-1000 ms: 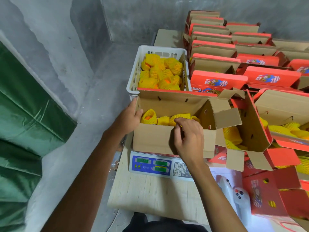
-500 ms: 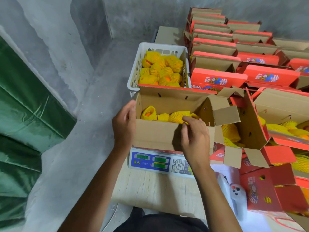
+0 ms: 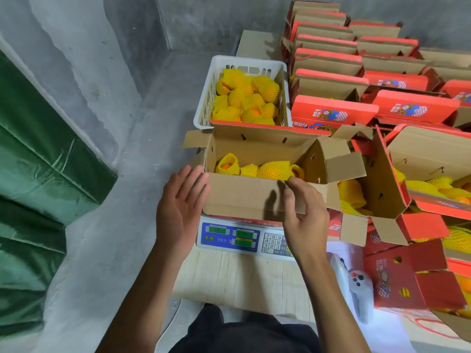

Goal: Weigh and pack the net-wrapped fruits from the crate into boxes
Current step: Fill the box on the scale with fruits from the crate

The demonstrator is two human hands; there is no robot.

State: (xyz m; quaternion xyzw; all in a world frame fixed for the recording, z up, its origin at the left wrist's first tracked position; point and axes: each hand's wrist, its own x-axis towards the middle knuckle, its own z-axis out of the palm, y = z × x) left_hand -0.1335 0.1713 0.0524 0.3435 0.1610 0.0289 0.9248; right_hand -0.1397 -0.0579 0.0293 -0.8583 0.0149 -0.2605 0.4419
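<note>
- The box (image 3: 257,197) sits on the scale (image 3: 230,236), with netted fruits (image 3: 272,169) inside it; more are left in the crate (image 3: 204,103) behind.
- The left hand (image 3: 179,207) is held open beside the box, gripping nothing.
- The right hand (image 3: 304,215) is loosely curled at the front wall; contact cannot be told.
- Hands are best kept off the box while the weight is read.

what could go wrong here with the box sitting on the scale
1. The left hand lies against the open box on the scale, and the right hand is at its front wall; any pressure could skew the weight.
2. The box overhangs the scale, and its loose right flap is close to the neighbouring box; leaning on it could also falsify the reading.
</note>
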